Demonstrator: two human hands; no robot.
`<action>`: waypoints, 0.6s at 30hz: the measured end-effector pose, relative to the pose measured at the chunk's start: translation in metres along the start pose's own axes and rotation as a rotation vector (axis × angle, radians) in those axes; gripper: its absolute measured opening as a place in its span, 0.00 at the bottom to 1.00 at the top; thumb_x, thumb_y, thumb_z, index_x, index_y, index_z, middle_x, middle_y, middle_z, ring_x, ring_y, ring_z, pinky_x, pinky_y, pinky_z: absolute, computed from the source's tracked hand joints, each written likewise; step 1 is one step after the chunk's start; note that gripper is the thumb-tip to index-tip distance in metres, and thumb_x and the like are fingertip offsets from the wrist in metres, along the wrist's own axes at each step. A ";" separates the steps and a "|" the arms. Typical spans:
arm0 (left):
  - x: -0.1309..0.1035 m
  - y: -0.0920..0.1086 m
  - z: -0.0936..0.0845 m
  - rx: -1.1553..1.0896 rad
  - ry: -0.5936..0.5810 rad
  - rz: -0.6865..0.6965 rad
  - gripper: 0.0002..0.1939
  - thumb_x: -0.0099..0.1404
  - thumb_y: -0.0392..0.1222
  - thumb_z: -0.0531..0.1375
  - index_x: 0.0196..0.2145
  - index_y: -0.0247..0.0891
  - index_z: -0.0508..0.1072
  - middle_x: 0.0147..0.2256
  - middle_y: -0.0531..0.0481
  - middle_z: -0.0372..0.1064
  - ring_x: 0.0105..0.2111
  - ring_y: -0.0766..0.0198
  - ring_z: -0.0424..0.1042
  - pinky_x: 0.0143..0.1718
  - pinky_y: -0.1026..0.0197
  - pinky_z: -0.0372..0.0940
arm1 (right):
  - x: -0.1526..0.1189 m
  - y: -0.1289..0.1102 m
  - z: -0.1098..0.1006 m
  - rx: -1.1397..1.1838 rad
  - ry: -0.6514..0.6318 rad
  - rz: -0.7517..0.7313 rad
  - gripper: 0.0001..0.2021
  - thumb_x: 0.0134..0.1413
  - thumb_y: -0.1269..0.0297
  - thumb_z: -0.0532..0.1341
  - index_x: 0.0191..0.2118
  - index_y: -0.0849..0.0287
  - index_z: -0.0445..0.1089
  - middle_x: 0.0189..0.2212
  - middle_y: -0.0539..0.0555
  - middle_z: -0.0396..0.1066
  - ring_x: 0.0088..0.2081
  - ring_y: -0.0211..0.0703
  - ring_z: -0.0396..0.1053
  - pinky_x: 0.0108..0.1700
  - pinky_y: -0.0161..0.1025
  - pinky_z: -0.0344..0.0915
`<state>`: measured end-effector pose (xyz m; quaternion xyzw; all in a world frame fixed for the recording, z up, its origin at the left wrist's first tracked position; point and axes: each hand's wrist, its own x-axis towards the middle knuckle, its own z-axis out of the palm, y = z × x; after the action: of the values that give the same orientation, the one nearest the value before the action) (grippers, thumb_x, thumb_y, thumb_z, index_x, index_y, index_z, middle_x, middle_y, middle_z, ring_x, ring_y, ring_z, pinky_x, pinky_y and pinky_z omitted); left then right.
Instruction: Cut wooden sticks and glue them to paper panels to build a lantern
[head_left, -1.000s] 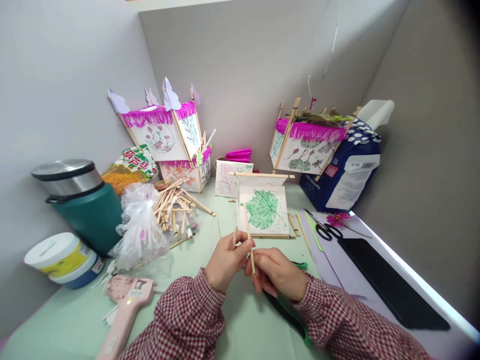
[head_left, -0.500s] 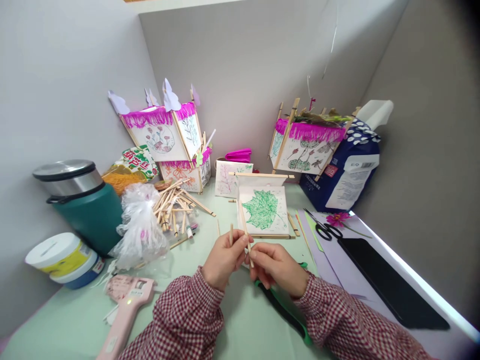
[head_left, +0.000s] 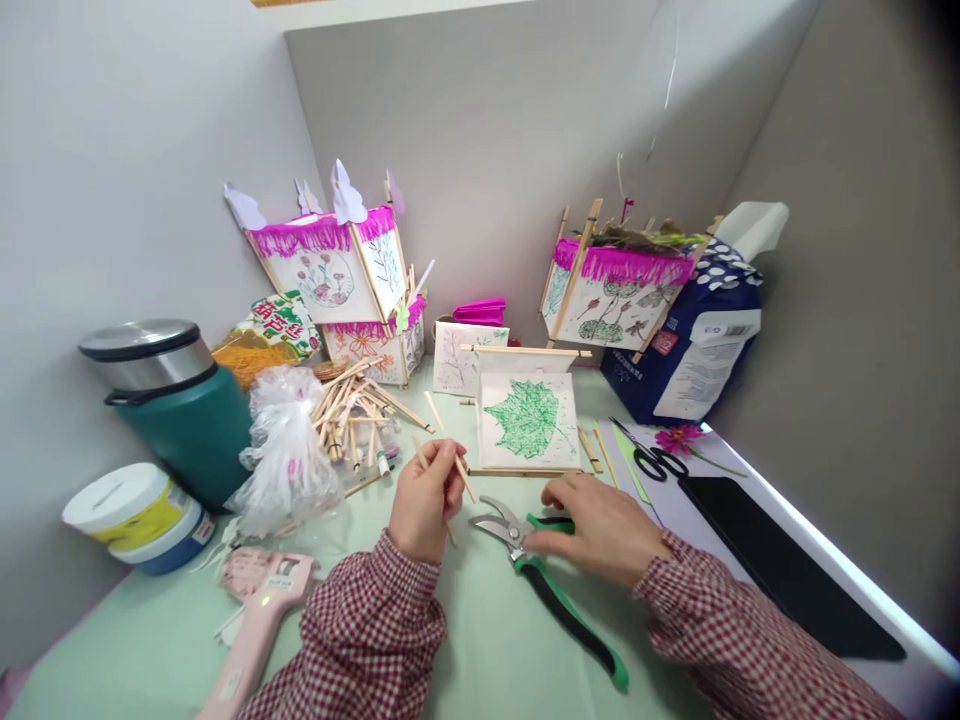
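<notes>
My left hand (head_left: 427,500) is closed around two thin wooden sticks (head_left: 466,480), which poke out above and below the fingers. Beside it, garden pruners (head_left: 564,610) with green and black handles lie on the table, blades apart and pointing left. Over the upper handle hovers my right hand (head_left: 604,528), thumb and fingers apart, with nothing held; whether it touches the handle I cannot tell. Behind both hands, a white panel with a green leaf print (head_left: 527,420) stands in a wooden stick frame.
A pink glue gun (head_left: 259,620), a plastic bag (head_left: 285,455), a pile of sticks (head_left: 360,410) and a green thermos (head_left: 184,430) occupy the left. Fringed paper lanterns (head_left: 322,280) stand behind. Black scissors (head_left: 656,460), a dark phone-like slab (head_left: 787,565) and a blue package (head_left: 690,350) are right.
My hands have separated. The right hand has let go of the stick and moved right over the pruners, while the left has shifted slightly left with both sticks.
</notes>
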<state>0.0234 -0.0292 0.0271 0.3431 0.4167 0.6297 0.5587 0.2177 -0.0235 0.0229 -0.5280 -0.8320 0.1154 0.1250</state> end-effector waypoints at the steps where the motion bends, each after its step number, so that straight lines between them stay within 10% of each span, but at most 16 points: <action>1: 0.001 0.001 -0.002 -0.024 0.028 0.019 0.12 0.55 0.48 0.60 0.28 0.36 0.65 0.11 0.61 0.50 0.11 0.77 0.42 0.10 0.73 0.38 | -0.006 0.001 0.002 -0.040 -0.036 -0.033 0.30 0.32 0.39 0.63 0.39 0.58 0.69 0.36 0.58 0.68 0.38 0.53 0.63 0.38 0.46 0.58; 4: 0.002 0.003 -0.004 -0.067 0.072 0.050 0.13 0.54 0.48 0.61 0.28 0.36 0.65 0.11 0.62 0.50 0.11 0.77 0.43 0.10 0.74 0.38 | -0.022 -0.002 0.010 -0.094 -0.092 -0.133 0.45 0.21 0.43 0.67 0.52 0.55 0.62 0.43 0.59 0.64 0.43 0.57 0.60 0.42 0.52 0.57; 14: 0.002 0.008 -0.006 -0.133 0.130 0.074 0.15 0.51 0.48 0.62 0.30 0.36 0.65 0.18 0.61 0.56 0.10 0.79 0.48 0.09 0.75 0.39 | -0.007 0.003 -0.009 0.568 -0.074 -0.108 0.31 0.36 0.72 0.54 0.54 0.58 0.60 0.50 0.58 0.63 0.49 0.51 0.63 0.49 0.49 0.60; 18: 0.003 0.007 -0.006 -0.112 0.121 0.046 0.13 0.54 0.48 0.60 0.30 0.36 0.65 0.17 0.61 0.57 0.10 0.79 0.47 0.09 0.75 0.39 | -0.008 -0.012 0.000 0.469 0.118 -0.226 0.34 0.31 0.76 0.54 0.53 0.58 0.61 0.51 0.57 0.61 0.52 0.51 0.59 0.54 0.48 0.56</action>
<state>0.0149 -0.0275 0.0308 0.2820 0.4057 0.6845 0.5360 0.2109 -0.0353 0.0259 -0.3943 -0.8274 0.2594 0.3043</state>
